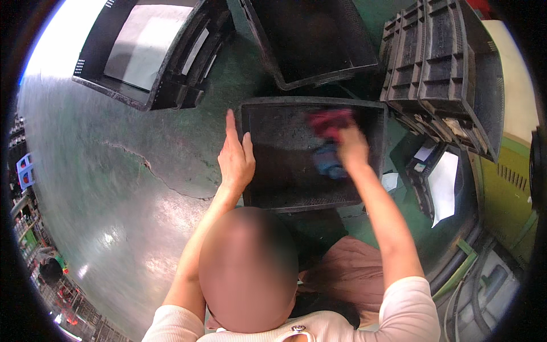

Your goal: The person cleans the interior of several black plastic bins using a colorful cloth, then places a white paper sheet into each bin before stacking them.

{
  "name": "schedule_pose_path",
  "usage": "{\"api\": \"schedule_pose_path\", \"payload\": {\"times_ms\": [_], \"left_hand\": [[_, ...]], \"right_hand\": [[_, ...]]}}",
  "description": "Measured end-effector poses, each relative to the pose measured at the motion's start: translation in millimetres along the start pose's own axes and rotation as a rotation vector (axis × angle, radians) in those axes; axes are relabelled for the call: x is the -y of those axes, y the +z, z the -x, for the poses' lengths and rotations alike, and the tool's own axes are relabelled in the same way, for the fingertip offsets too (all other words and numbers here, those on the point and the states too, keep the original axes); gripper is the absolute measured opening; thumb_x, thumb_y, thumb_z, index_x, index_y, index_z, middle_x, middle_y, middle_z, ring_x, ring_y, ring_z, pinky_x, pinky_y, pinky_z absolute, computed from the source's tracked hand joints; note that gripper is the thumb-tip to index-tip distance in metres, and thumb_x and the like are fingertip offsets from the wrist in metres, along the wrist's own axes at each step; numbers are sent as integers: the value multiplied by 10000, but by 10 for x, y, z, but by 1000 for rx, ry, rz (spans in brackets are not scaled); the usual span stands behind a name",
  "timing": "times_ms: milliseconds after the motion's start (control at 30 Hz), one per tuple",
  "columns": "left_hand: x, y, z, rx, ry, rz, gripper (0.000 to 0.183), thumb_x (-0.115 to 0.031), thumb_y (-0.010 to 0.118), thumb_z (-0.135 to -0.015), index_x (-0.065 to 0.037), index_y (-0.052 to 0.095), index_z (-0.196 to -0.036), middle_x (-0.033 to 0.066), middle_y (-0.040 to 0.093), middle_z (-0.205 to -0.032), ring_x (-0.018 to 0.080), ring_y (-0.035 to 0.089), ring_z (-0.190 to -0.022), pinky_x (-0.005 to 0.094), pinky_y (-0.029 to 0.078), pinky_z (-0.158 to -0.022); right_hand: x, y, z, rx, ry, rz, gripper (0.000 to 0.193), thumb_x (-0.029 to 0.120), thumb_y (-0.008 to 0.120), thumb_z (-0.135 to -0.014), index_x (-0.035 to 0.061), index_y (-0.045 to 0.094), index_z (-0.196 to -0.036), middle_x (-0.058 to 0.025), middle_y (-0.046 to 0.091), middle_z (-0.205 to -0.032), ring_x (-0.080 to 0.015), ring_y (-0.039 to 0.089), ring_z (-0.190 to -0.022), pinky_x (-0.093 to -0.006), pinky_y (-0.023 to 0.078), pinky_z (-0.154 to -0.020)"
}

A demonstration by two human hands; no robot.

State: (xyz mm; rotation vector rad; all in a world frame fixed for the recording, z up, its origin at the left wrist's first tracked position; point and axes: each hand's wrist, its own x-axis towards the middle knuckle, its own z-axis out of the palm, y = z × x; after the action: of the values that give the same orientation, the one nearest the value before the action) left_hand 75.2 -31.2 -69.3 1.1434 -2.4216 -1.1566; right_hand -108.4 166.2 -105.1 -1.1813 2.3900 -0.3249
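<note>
- Head view, middle of the frame: a black crate (279,165) sits with its open side up on the green floor (74,182), its dark inside facing the camera; both hands are at it.
- Head view, left of centre: the left hand (235,159) lies along the crate's left wall, fingers extended and spread, with no object in its grasp; one finger points toward the top of the frame.
- Head view, right of centre: the right hand (354,147) reaches inside the crate, its fingers closed on a red cloth (329,122); hand and cloth are blurred, so the exact finger placing cannot be told.
- Head view, just below the red cloth: a blue cloth (330,162), also blurred, shows inside the crate; whether the two are joined cannot be told.
- Head view, upper left: another black crate (174,85) holds a large white sheet (145,48).
- Head view, top centre: a further dark crate (319,40) stands near the middle one.
- Head view, upper right: ribbed black crates (421,62) stand close together.
- Head view, right: a white paper (443,185) lies near a yellow-green cabinet (507,194), and a small pale slip (390,181) lies beside the middle crate.
</note>
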Motion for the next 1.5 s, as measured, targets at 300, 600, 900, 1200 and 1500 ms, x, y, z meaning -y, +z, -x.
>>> {"api": "schedule_pose_path", "payload": {"times_ms": [300,600,900,1200,1500], "left_hand": [[-10,134,-17,24,87,69,455,-152,420,-852,51,302,-1243,276,414,-1187,409,426,-1072,412,357,-895],[-31,95,-38,21,69,56,408,-176,423,-860,43,353,-1197,260,473,-1074,392,450,-981,420,372,-827],[-93,214,-20,-61,90,-19,392,-186,440,-855,18,367,-1182,231,458,-1089,389,482,-965,435,394,-822],[-112,192,-1,-77,19,59,357,-177,440,-862,40,401,-1142,219,440,-1069,378,456,-957,392,367,-834],[-38,245,-28,-87,89,29,383,-193,464,-848,13,406,-1165,214,433,-1085,381,486,-951,411,416,-786]], "right_hand": [[983,511,-309,96,88,13,597,212,670,-604,20,448,-1125,-240,326,-1254,-424,287,-1170,-474,221,-989],[393,394,-235,14,-219,84,399,136,528,-680,152,567,-1077,-115,442,-1220,-321,423,-1099,-415,313,-953],[-275,-178,151,60,21,753,190,124,503,-697,74,619,-839,-129,562,-904,-279,495,-893,-397,394,-808],[-145,219,696,260,-263,124,274,120,580,-621,133,625,-892,-142,529,-979,-295,531,-916,-383,472,-759],[845,840,253,355,-426,-225,284,217,515,-765,153,553,-1040,-118,472,-1158,-326,435,-1075,-413,384,-885]]}}
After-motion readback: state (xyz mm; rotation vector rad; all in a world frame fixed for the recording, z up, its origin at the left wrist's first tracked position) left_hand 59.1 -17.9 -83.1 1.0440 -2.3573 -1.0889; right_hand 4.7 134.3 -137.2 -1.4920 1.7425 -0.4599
